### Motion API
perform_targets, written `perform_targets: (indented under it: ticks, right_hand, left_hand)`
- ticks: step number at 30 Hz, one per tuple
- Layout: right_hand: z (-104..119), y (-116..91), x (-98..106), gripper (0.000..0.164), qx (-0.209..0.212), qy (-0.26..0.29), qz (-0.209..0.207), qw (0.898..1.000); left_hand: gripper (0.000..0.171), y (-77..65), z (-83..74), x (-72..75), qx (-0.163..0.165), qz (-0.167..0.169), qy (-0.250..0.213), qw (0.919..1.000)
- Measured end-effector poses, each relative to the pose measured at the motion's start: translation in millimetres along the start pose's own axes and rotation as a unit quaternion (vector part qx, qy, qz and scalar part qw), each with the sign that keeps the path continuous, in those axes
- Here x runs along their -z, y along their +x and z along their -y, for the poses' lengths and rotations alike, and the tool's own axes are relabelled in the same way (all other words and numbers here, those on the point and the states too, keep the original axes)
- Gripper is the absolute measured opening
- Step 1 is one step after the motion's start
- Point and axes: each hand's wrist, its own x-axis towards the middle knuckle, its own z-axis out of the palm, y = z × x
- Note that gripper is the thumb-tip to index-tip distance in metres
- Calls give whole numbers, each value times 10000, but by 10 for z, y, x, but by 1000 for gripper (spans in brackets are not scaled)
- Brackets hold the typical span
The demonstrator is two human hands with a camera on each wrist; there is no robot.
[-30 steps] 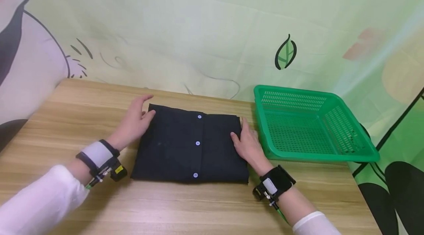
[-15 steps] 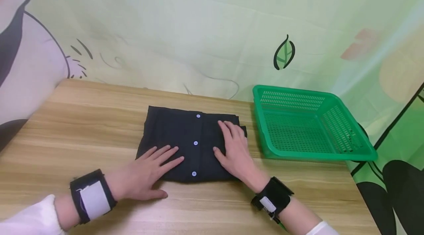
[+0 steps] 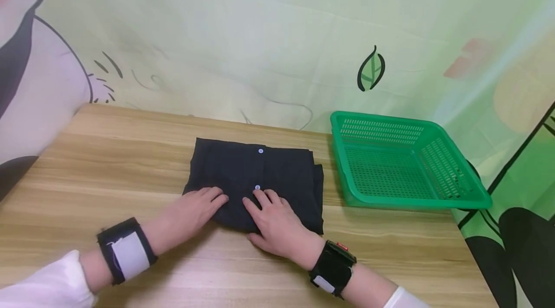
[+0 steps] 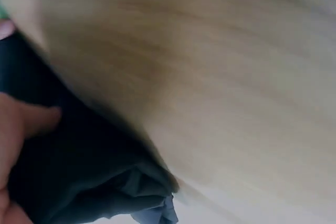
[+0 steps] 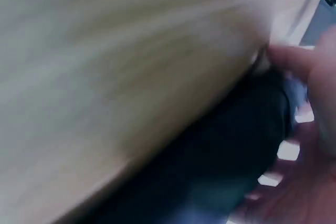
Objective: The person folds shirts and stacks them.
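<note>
A dark, folded button-front shirt (image 3: 290,170) lies on the wooden table, two pale buttons showing in the head view. At its near left part, my left hand (image 3: 201,209) has bent fingers over the cloth. The left thumb (image 4: 44,119) lies against the folded side in the left wrist view. Near the middle of the front edge, my right hand (image 3: 279,226) grips the shirt with spread fingers on top and the thumb at the edge. In the right wrist view the right thumb (image 5: 294,61) meets the cloth's edge; that view is blurred.
A green slotted basket (image 3: 418,202) stands right of the shirt, with a narrow strip of table (image 3: 173,127) between them. Behind the table hangs a printed cloth backdrop (image 3: 260,47) with a leaf and panda figure.
The left hand has come from the shirt's far left corner to its near left part. The right hand has slid from the right side toward the near middle, covering the lowest button.
</note>
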Motion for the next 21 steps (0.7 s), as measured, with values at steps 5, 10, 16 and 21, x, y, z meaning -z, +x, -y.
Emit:
perform_targets:
  ticks: [5, 10, 16, 21]
  right_hand:
    - [134, 106, 8, 66, -580, -586, -678, 9943]
    - [84, 176, 184, 44, -885, 225, -1079, 9900]
    - [-234, 269, 576, 17, -1429, 3529, -979, 9195]
    - [-500, 275, 858, 27, -1993, 7297, -711, 6502]
  left_hand:
    - [42, 60, 16, 137, 195, -240, -623, 9976]
    - [43, 113, 86, 363, 156, -908, -1085, 9898]
    - [64, 196, 327, 674, 310, -3022, -1154, 9457]
    - [62, 184, 530, 831, 1239, -4113, -1831, 8843]
